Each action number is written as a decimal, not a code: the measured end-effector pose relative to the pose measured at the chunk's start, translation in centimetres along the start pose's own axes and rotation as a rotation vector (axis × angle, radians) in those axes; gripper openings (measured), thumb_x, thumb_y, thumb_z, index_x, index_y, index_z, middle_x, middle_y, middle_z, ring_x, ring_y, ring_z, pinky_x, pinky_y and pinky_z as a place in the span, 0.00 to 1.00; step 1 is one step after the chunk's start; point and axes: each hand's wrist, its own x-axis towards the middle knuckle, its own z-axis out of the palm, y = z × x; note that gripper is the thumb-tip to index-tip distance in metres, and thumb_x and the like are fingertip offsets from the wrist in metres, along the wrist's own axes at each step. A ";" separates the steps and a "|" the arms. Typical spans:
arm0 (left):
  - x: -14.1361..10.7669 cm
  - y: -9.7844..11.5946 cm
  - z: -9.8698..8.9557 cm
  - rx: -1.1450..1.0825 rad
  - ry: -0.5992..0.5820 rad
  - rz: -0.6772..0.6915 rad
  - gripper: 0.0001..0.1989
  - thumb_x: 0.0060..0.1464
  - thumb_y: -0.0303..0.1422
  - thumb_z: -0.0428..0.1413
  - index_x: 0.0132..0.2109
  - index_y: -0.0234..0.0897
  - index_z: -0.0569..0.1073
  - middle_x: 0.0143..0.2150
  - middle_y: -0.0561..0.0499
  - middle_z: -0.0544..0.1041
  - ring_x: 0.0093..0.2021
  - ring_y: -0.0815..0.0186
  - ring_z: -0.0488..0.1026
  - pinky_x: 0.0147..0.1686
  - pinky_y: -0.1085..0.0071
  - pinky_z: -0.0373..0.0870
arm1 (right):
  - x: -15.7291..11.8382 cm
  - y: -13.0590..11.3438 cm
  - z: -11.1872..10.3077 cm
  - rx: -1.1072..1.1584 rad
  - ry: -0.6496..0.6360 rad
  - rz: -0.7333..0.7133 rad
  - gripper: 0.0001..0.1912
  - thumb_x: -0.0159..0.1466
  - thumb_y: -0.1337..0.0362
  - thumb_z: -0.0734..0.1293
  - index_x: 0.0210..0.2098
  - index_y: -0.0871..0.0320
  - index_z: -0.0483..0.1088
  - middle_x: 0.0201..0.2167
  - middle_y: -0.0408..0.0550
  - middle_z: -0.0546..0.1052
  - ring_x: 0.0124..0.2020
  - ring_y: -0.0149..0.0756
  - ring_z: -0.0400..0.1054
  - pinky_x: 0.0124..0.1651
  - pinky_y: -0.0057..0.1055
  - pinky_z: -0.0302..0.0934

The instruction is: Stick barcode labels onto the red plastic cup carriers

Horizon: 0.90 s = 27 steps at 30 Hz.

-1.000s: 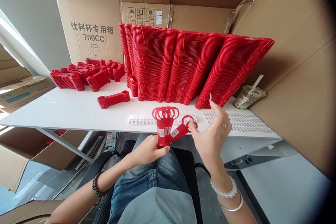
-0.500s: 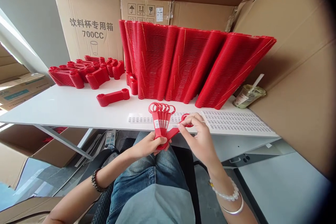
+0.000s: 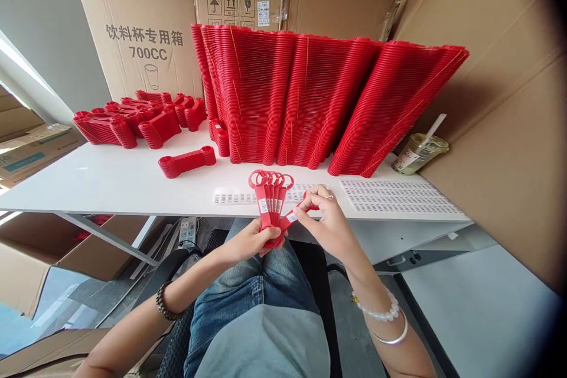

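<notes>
Tall bank of ribbed, red, plastic-looking stacks [image 3: 305,100], standing on a white, flat-topped table [image 3: 110,189]. In front of the bank, at the table's near edge: one fan of flat red ring-ended strips [image 3: 269,201] with white printed labels, ring ends spread towards the bank; lower ends gripped by the left hand [image 3: 254,241], thumb pressed on top, fingers folded beneath. Angled off from the fan, also in front of the bank: one single red labelled strip [image 3: 290,218], its outer end pinched between thumb and fingers of the right hand [image 3: 330,221], thumb beside the label; exact fingertip contact cannot be told. Between bank and fan: one narrow white label sheet [image 3: 234,196], partly hidden by the fan. Right of it, before the bank's right end: one wide white label sheet [image 3: 398,196], printed in rows. Right of the bank: one clear cup with a pale straw [image 3: 419,153]. Left of the bank: one short red bundle [image 3: 188,161], lying apart; farther back, one cluster of similar red bundles [image 3: 142,119].
</notes>
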 end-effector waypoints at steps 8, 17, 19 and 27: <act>-0.1 0.2 0.0 0.013 -0.006 0.001 0.15 0.54 0.41 0.50 0.37 0.32 0.68 0.26 0.53 0.70 0.19 0.76 0.57 0.18 0.76 0.55 | 0.1 0.4 0.2 0.004 -0.021 -0.004 0.09 0.59 0.65 0.66 0.23 0.55 0.66 0.32 0.46 0.67 0.39 0.41 0.64 0.46 0.40 0.60; 0.0 0.2 -0.1 0.074 -0.004 0.020 0.14 0.55 0.39 0.48 0.37 0.32 0.69 0.26 0.53 0.70 0.20 0.75 0.57 0.18 0.76 0.55 | 0.1 0.8 0.4 0.000 -0.033 0.004 0.09 0.59 0.64 0.66 0.23 0.55 0.66 0.32 0.46 0.67 0.38 0.40 0.63 0.44 0.39 0.60; 0.0 0.2 -0.1 0.083 -0.003 0.015 0.13 0.55 0.39 0.48 0.37 0.32 0.69 0.26 0.53 0.70 0.20 0.75 0.57 0.18 0.76 0.55 | 0.2 0.9 0.5 -0.007 -0.026 0.006 0.09 0.59 0.64 0.66 0.23 0.55 0.65 0.32 0.46 0.67 0.38 0.41 0.64 0.44 0.40 0.60; -0.1 0.4 -0.1 0.079 0.006 0.006 0.14 0.54 0.40 0.49 0.37 0.32 0.69 0.26 0.52 0.70 0.20 0.75 0.57 0.18 0.76 0.54 | 0.2 1.0 0.6 -0.049 -0.023 -0.009 0.09 0.59 0.65 0.66 0.23 0.55 0.65 0.31 0.45 0.67 0.37 0.40 0.64 0.44 0.39 0.60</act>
